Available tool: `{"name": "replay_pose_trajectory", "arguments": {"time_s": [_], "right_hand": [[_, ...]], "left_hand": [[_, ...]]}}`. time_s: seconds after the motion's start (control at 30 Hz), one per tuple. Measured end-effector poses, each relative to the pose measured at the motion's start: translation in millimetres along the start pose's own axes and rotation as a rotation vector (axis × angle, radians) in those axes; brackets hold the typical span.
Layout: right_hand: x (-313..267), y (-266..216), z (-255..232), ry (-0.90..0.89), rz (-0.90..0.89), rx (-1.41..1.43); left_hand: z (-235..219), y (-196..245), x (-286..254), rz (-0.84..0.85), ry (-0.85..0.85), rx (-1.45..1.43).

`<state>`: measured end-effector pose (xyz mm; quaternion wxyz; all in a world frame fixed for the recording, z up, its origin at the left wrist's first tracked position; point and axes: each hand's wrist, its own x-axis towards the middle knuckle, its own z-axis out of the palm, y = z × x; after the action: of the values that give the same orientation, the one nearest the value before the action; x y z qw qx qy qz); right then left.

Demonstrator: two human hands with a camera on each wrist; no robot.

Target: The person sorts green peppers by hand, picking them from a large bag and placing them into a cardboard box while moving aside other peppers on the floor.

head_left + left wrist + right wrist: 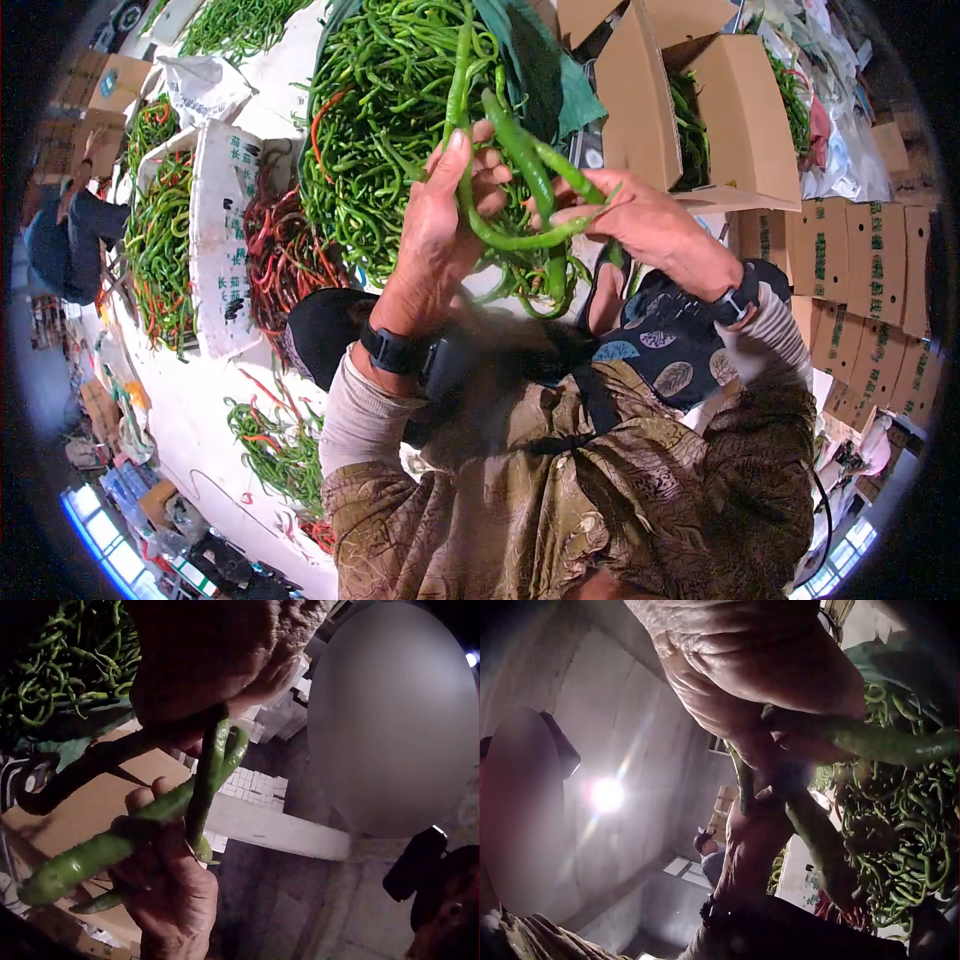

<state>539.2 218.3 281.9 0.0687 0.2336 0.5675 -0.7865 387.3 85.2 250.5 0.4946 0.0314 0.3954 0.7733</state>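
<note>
Both hands are raised in front of the body, over the near edge of a big heap of green chili peppers. My left hand holds a long green chili pepper between thumb and curled fingers, its stretch above the thumb pointing away. A few green chili peppers are pinched by my right hand; a thick one slants up toward the left hand. In the left wrist view, the right hand has its fingers bent around these peppers. Part of the left fingers is hidden behind peppers.
Green cloth edges the heap. An opened cardboard box with peppers stands right of it, stacked cartons beyond. At left are red peppers, a white printed box and another person. Loose peppers lie on the white surface.
</note>
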Motion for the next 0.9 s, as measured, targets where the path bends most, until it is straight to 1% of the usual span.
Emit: {"name": "replay_pose_trajectory", "arguments": {"time_s": [0.07,0.1,0.13,0.2,0.23,0.33,0.37,0.4,0.47,0.53,0.6,0.77,0.83,0.9], "right_hand": [[-4,-10,-6,0.033,0.008,-0.015],[-5,-12,-15,0.034,0.017,-0.101],[-5,-12,-19,0.044,0.016,-0.099],[-6,-9,-30,-0.020,-0.074,0.078],[-4,-5,-36,-0.012,-0.079,0.102],[-4,-6,-50,-0.006,-0.080,0.049],[-6,-9,-47,0.026,-0.095,0.058],[-6,-8,-51,0.037,-0.085,0.071],[-4,-8,-61,-0.016,-0.119,0.052],[-7,-10,-56,0.020,-0.123,0.107],[-4,-9,-61,0.011,-0.152,0.126],[-2,-6,-68,0.012,-0.177,0.153],[-2,-5,-69,0.017,-0.196,0.160],[-2,-6,-68,0.039,-0.190,0.152]], "left_hand": [[-1,1,-2,-0.003,-0.014,0.016],[-1,1,-2,-0.003,-0.030,0.027],[0,1,-3,-0.010,-0.038,0.027],[0,2,-2,0.008,-0.034,0.061],[-3,2,0,-0.008,-0.064,0.008],[-1,4,0,-0.007,-0.053,0.007],[-2,3,0,0.011,-0.063,0.015],[-4,4,2,-0.014,-0.069,0.001],[-1,4,0,-0.001,-0.055,0.034],[-5,3,2,-0.002,-0.077,0.041],[-4,4,1,-0.008,-0.061,0.080],[-1,2,1,-0.035,-0.096,0.090],[1,3,0,-0.026,-0.112,0.137],[2,0,-1,-0.039,-0.133,0.104]]}}
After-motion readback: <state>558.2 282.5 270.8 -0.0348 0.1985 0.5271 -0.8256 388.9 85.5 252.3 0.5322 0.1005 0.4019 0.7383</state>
